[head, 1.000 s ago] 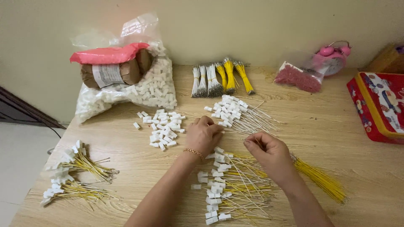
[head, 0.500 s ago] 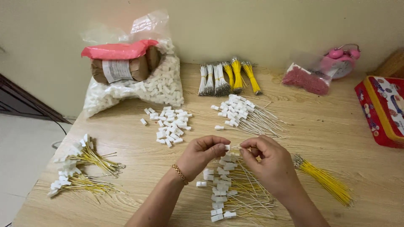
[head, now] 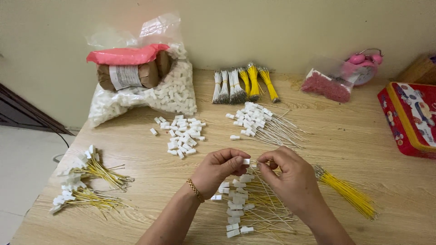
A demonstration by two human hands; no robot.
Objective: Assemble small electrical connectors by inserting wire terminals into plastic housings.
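Small white connector [head: 245, 161] pinched between both hands' fingertips.

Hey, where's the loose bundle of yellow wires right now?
In the head view, the loose bundle of yellow wires lies on the wooden table just right of the right hand, in front of the red tin.

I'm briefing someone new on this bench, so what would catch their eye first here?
First the two hands at the near edge: the left hand pinches a small white connector while the right hand holds a thin wire to it, above a pile of finished wired connectors. Behind, a clear bag of white connectors leans against the wall, and a red tin sits at the table's right edge.
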